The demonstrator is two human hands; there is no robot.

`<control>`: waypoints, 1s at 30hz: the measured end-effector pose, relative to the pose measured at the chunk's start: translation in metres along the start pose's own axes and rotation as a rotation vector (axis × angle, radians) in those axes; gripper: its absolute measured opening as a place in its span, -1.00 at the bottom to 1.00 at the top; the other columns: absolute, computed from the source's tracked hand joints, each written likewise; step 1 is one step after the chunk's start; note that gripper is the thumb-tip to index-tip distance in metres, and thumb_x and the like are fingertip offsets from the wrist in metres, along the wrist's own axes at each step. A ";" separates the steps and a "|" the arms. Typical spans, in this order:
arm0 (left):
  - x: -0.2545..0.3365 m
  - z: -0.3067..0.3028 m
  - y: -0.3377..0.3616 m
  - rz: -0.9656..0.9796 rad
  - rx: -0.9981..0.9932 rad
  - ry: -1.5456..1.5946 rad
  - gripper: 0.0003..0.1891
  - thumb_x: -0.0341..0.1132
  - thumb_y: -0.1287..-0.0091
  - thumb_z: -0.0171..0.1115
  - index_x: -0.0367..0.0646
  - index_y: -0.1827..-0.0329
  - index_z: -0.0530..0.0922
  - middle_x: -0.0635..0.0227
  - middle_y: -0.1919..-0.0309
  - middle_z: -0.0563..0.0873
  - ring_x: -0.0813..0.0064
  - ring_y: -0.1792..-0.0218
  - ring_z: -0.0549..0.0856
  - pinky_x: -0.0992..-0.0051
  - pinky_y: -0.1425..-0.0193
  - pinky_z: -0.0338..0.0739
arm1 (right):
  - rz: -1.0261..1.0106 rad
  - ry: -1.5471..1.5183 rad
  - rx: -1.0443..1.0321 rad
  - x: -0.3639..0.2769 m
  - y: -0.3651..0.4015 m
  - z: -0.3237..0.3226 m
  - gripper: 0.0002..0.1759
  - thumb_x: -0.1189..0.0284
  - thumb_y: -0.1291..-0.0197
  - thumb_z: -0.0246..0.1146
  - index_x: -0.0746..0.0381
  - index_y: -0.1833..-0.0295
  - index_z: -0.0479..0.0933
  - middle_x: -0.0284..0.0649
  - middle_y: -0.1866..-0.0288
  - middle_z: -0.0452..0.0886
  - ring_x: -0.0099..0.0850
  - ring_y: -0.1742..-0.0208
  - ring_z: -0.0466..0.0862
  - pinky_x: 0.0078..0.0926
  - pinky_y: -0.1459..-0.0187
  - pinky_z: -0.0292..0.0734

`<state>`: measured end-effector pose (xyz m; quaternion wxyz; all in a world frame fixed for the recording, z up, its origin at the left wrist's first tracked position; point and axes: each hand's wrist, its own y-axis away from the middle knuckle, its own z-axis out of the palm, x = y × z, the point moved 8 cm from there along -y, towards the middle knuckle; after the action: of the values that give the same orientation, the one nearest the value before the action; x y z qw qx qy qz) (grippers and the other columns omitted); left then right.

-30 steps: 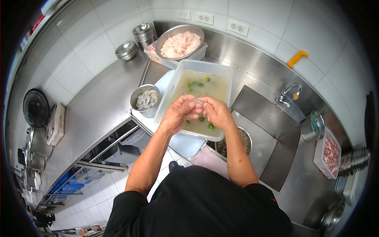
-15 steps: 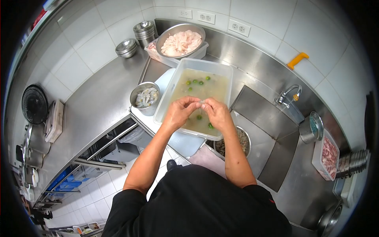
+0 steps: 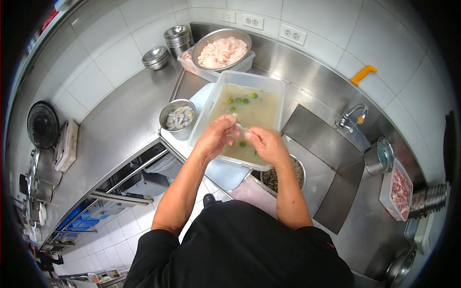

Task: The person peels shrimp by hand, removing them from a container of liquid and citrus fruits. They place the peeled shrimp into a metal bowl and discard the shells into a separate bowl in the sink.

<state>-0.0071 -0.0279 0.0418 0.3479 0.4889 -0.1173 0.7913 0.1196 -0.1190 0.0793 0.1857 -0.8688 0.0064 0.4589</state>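
Over a translucent tub (image 3: 218, 89) of cloudy liquid, my left hand (image 3: 218, 136) pinches a small, pale piece that looks like a shrimp (image 3: 238, 126). My right hand (image 3: 265, 144) is closed at the other end of the same piece, its fingertips pressed together. Several green citrus fruits (image 3: 246, 101) float in the liquid. Left of the tub stands a metal container (image 3: 165, 114) with peeled shrimp (image 3: 179, 118). A metal bowl (image 3: 302, 178) of unpeeled shrimp (image 3: 293, 173) sits below my right hand, partly hidden by my forearm.
Behind the tub, a steel bowl (image 3: 196, 54) of pale meat strips rests on a plastic box (image 3: 205, 74). A steel sink (image 3: 317, 153) with a faucet (image 3: 349, 117) lies to the right, beside a tray of red meat (image 3: 399, 189). Stacked metal bowls (image 3: 155, 56) stand at the back left.
My hands have moved slightly apart, with the small pale piece now stretched between them. My left fingers have turned upward and my right hand has rotated knuckles-up.
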 end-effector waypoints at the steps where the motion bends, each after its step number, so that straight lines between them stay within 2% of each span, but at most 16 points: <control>1: 0.010 -0.008 -0.001 0.072 0.056 -0.113 -0.85 -0.28 -0.43 0.26 -0.12 0.07 0.55 0.48 0.35 0.66 0.63 0.40 0.65 0.62 0.42 0.48 | 0.003 -0.010 0.042 0.001 0.004 -0.008 -0.80 0.36 -0.37 0.26 0.27 0.17 0.68 -0.25 0.44 0.65 -0.51 0.44 0.55 -0.48 0.34 0.48; 4: 0.056 -0.052 -0.003 0.291 0.227 -0.448 -0.84 -0.27 -0.41 0.29 -0.13 0.07 0.60 0.50 0.31 0.68 0.66 0.38 0.66 0.64 0.41 0.47 | 0.004 -0.150 0.322 0.018 0.023 -0.053 -0.80 0.41 -0.32 0.29 0.28 0.06 0.68 -0.09 0.29 0.71 -0.28 0.29 0.69 -0.37 0.19 0.55; 5: 0.073 -0.067 -0.003 0.295 0.301 -0.617 -0.83 -0.25 -0.40 0.32 -0.11 0.07 0.62 0.50 0.28 0.70 0.70 0.38 0.65 0.65 0.41 0.45 | 0.018 -0.103 0.355 0.030 0.032 -0.067 -0.79 0.42 -0.30 0.31 0.30 0.04 0.69 -0.12 0.26 0.72 -0.33 0.27 0.69 -0.41 0.16 0.56; 6: 0.091 -0.078 0.000 0.299 0.416 -0.879 -0.72 -0.26 -0.36 0.36 -0.18 -0.04 0.64 0.41 0.21 0.74 0.59 0.34 0.69 0.56 0.31 0.54 | 0.031 -0.055 0.388 0.046 0.042 -0.081 -0.78 0.44 -0.29 0.33 0.31 0.02 0.69 -0.14 0.23 0.74 -0.39 0.25 0.69 -0.45 0.13 0.57; 8: 0.112 -0.078 0.011 0.451 0.535 -1.384 -0.57 -0.27 -0.29 0.40 -0.23 -0.19 0.61 0.26 0.18 0.77 0.37 0.26 0.74 0.38 0.11 0.62 | 0.215 0.006 0.372 0.103 0.066 -0.089 -0.77 0.38 -0.29 0.33 0.30 0.04 0.71 -0.10 0.11 0.74 -0.32 0.13 0.70 -0.41 0.05 0.57; 9: 0.111 -0.070 0.008 0.485 0.484 -1.438 -0.54 -0.25 -0.28 0.40 -0.20 -0.22 0.60 0.21 0.16 0.77 0.29 0.23 0.75 0.35 0.05 0.62 | 0.308 0.036 0.362 0.131 0.076 -0.086 -0.75 0.35 -0.30 0.34 0.30 0.05 0.71 -0.09 0.05 0.74 -0.29 0.06 0.70 -0.38 0.01 0.58; 11: 0.101 -0.047 0.000 0.541 0.369 -1.539 -0.49 -0.20 -0.27 0.39 -0.14 -0.28 0.59 0.12 0.13 0.77 0.13 0.15 0.76 0.27 -0.06 0.61 | 0.454 0.528 -0.016 0.175 0.092 -0.057 -0.73 0.28 -0.30 0.34 0.25 0.07 0.74 -0.06 -0.11 0.68 -0.21 -0.08 0.65 -0.28 -0.10 0.55; 12: 0.084 -0.042 -0.017 0.384 0.228 -1.571 -0.53 -0.16 -0.29 0.36 -0.09 -0.25 0.61 0.09 0.09 0.77 0.08 0.12 0.75 0.25 -0.07 0.61 | 0.519 0.769 -0.213 0.194 0.102 -0.046 -0.71 0.24 -0.30 0.34 0.23 0.07 0.75 -0.04 -0.19 0.66 -0.16 -0.16 0.63 -0.23 -0.15 0.54; 13: 0.066 -0.036 -0.034 0.232 0.088 -1.595 -0.56 -0.13 -0.31 0.33 -0.04 -0.23 0.63 0.06 0.05 0.76 0.03 0.10 0.74 0.23 -0.07 0.60 | 0.553 0.774 -0.178 0.207 0.105 -0.047 -0.69 0.21 -0.28 0.34 0.21 0.05 0.75 -0.03 -0.24 0.62 -0.13 -0.21 0.59 -0.19 -0.19 0.50; 15: 0.035 -0.026 -0.060 0.066 -0.021 -1.881 -0.61 -0.15 -0.35 0.23 0.01 -0.22 0.63 0.04 0.04 0.74 0.02 0.09 0.74 0.23 -0.08 0.61 | 0.601 0.788 -0.103 0.224 0.099 -0.055 -0.64 0.15 -0.24 0.35 0.17 0.00 0.74 -0.02 -0.34 0.55 -0.06 -0.30 0.52 -0.11 -0.28 0.44; 18: -0.005 -0.030 -0.107 0.192 -0.074 -2.122 -0.63 -0.22 -0.34 0.17 0.01 -0.21 0.62 0.04 0.11 0.74 0.09 0.06 0.74 0.21 -0.11 0.61 | 0.535 0.762 -0.022 0.201 0.082 -0.070 -0.66 0.25 -0.19 0.39 0.16 -0.03 0.69 -0.08 -0.26 0.60 -0.11 -0.26 0.55 -0.12 -0.27 0.43; 21: -0.038 -0.037 -0.133 0.398 -0.178 -2.218 -0.61 -0.23 -0.32 0.14 0.02 -0.21 0.61 0.04 0.15 0.73 0.15 0.00 0.73 0.22 -0.11 0.61 | 0.328 0.671 0.222 0.147 0.062 -0.086 -0.70 0.37 -0.15 0.40 0.16 -0.01 0.66 -0.15 -0.13 0.65 -0.12 -0.21 0.56 -0.14 -0.24 0.42; 24: -0.038 -0.028 -0.129 0.172 -0.161 -2.191 -0.65 -0.24 -0.34 0.12 -0.02 -0.16 0.63 0.05 0.10 0.74 0.16 -0.06 0.70 0.21 -0.14 0.60 | 0.022 0.537 0.399 0.085 0.039 -0.091 -0.76 0.44 -0.14 0.39 0.17 0.05 0.66 -0.20 -0.03 0.65 -0.15 -0.17 0.55 -0.13 -0.20 0.41; 27: -0.026 -0.014 -0.114 0.162 -0.228 -2.064 -0.68 -0.24 -0.37 0.12 -0.08 -0.12 0.64 0.07 0.05 0.74 0.11 -0.06 0.70 0.20 -0.13 0.58 | -0.133 0.507 0.306 0.045 0.014 -0.075 -0.71 0.40 -0.14 0.41 0.18 0.00 0.66 -0.21 -0.07 0.66 -0.14 -0.18 0.54 -0.13 -0.20 0.40; 30: -0.012 -0.013 -0.097 -0.011 -0.234 -1.852 -0.71 -0.21 -0.40 0.14 -0.13 -0.08 0.64 0.14 0.05 0.76 0.21 -0.04 0.71 0.24 -0.14 0.55 | -0.292 0.505 0.164 0.029 -0.011 -0.042 -0.65 0.35 -0.16 0.41 0.19 -0.06 0.66 -0.20 -0.16 0.65 -0.13 -0.26 0.52 -0.15 -0.23 0.40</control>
<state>0.0518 0.0448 0.0094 0.1666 0.8875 -0.4244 0.0675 0.1718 -0.1175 0.0808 0.3119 -0.9293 -0.0356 0.1947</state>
